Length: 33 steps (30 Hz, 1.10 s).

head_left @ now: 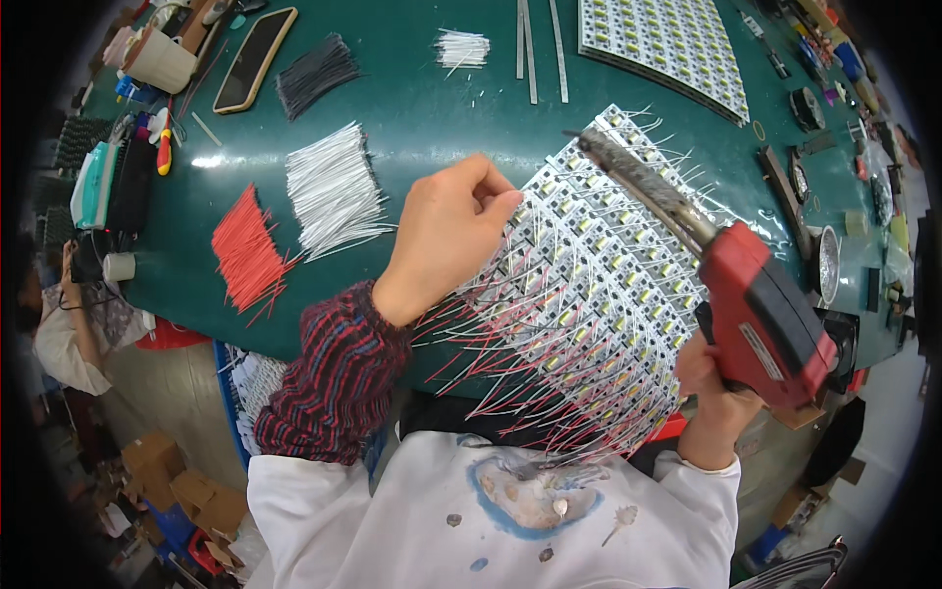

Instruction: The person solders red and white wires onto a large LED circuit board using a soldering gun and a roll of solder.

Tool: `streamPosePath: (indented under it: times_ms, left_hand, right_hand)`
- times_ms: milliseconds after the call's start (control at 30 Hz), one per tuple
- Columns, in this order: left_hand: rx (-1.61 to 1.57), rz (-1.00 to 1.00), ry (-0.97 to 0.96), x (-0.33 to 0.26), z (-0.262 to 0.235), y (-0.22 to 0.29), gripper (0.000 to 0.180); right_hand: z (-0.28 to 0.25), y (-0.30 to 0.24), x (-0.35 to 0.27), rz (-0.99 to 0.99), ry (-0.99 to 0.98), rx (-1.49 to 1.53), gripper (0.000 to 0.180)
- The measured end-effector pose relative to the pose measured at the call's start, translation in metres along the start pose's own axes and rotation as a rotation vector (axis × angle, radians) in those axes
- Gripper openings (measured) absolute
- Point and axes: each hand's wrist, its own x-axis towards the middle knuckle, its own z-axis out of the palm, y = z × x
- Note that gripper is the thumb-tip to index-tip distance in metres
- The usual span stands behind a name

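White cloth with blue and brown stains (412, 520) covers the person's front. Just beyond it, the right hand (721, 393) grasps a red-and-black plastic soldering gun (765, 319), its fingers closed around the grip and partly hidden by it. The gun's long, darkened metal barrel (648, 187) slants over the far part of a broad white circuit-board sheet (623, 294); whether the tip touches anything, I cannot tell.

That sheet, set with rows of small yellowish components, lies at the near edge of the green surface (412, 123), with thin red and white wires (510, 358) fanning from its near left side. Out of a dark red-and-blue striped knitted sleeve (339, 373), the left hand (442, 236) reaches to the sheet's left edge. Its fingers are curled, thumb and forefinger drawn close together; I cannot tell whether they grasp a wire.

Left of this hand lie a bundle of red wires (245, 250) and, just beside it, a larger bundle of white wires (337, 191). Farther off are a bundle of black wires (316, 76), a dark-screened phone in a tan case (255, 61), a small pile of short white wires (461, 49), slim grey metal strips (527, 59) and, at the far right, a stack of white component boards (672, 49).
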Motion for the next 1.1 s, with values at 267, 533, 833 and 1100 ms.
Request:
streamPosePath:
  times_ms: [267,533,833,1100]
  left_hand:
    - [0.185,0.051,0.125,-0.004,0.017,-0.002,0.012]
    - [0.240,0.106,0.151,-0.003,0.023,-0.005,0.011]
    - [0.256,0.105,0.156,-0.004,0.024,-0.005,0.011]
    - [0.250,0.110,0.158,-0.003,0.023,-0.004,0.011]
  right_hand:
    - [-0.010,0.035,0.002,0.095,-0.106,0.133,0.055]
    - [-0.008,0.045,0.009,0.124,-0.149,0.002,0.075]
    - [-0.016,0.048,0.005,0.241,-0.177,0.102,0.065]
    - [-0.022,0.061,0.002,-0.011,-0.175,-0.106,0.073]
